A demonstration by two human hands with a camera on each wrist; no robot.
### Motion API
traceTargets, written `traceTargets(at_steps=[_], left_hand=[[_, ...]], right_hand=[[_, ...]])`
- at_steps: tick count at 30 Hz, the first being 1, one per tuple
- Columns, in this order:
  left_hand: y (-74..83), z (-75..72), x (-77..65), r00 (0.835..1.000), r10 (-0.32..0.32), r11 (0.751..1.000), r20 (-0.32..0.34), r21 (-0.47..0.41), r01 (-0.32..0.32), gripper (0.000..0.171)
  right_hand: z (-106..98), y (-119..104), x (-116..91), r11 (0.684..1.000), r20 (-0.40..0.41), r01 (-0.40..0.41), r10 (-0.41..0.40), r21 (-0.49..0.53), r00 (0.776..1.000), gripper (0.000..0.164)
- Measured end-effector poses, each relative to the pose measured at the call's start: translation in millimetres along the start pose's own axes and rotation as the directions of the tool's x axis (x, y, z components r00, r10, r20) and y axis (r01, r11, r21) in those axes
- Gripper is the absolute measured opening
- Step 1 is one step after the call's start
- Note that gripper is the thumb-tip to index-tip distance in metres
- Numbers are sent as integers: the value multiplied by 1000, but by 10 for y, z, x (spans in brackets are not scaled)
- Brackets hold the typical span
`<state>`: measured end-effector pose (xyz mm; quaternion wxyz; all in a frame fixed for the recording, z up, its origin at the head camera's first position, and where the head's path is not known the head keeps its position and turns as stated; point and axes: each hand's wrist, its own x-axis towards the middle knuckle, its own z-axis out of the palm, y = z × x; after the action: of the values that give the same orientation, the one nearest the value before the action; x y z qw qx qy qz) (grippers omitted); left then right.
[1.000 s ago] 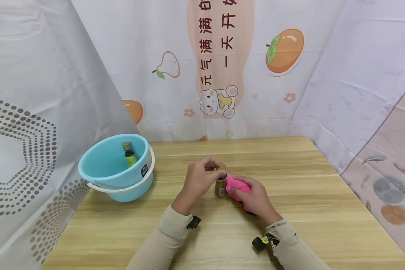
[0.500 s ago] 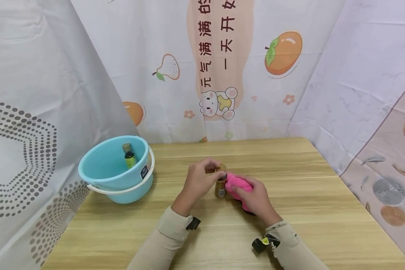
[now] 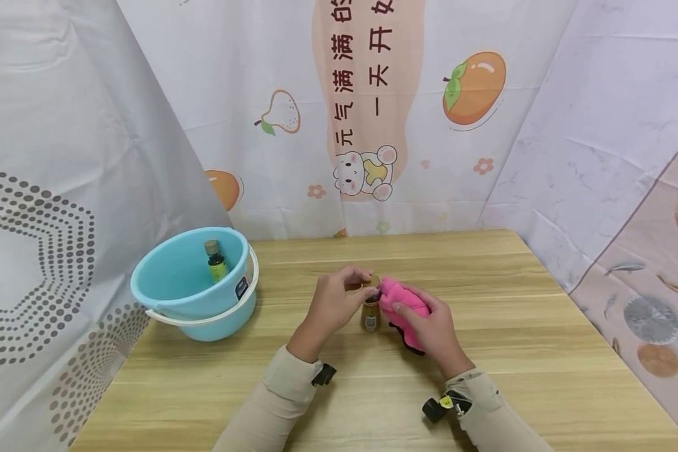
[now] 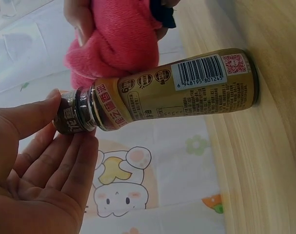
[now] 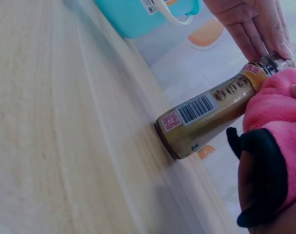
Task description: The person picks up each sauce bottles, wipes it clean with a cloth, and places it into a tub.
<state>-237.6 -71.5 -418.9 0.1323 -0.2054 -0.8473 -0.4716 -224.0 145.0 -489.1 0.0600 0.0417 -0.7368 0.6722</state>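
A small sesame oil bottle with a gold label stands upright on the wooden table. Its cap is pinched between the thumb and fingers of my left hand. On the other side, my right hand grips a bunched pink cloth with a dark edging. The cloth lies against the bottle's neck and upper side in the right wrist view, covering part of it. The barcode side of the label faces the wrist cameras.
To the left stands a light blue bucket with a white handle. Inside it leans another bottle, dark with a yellow-green label. A printed curtain hangs behind the wooden table.
The pink cloth in my right hand has shifted slightly up toward the bottle's cap. My left hand keeps its pinch on the cap, and the bottle stays in place.
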Motion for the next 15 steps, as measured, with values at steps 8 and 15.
traceTargets(at_steps=[8,15], left_hand=[[-1,0,2,1000,-9,1000,29,9,9,14],[1,-3,-6,999,11,1000,35,15,-11,14]], right_hand=[[-14,-23,-10,996,-70,-15,21,83,997,45],[4,2,0,997,-20,4,-3,83,1000,44]])
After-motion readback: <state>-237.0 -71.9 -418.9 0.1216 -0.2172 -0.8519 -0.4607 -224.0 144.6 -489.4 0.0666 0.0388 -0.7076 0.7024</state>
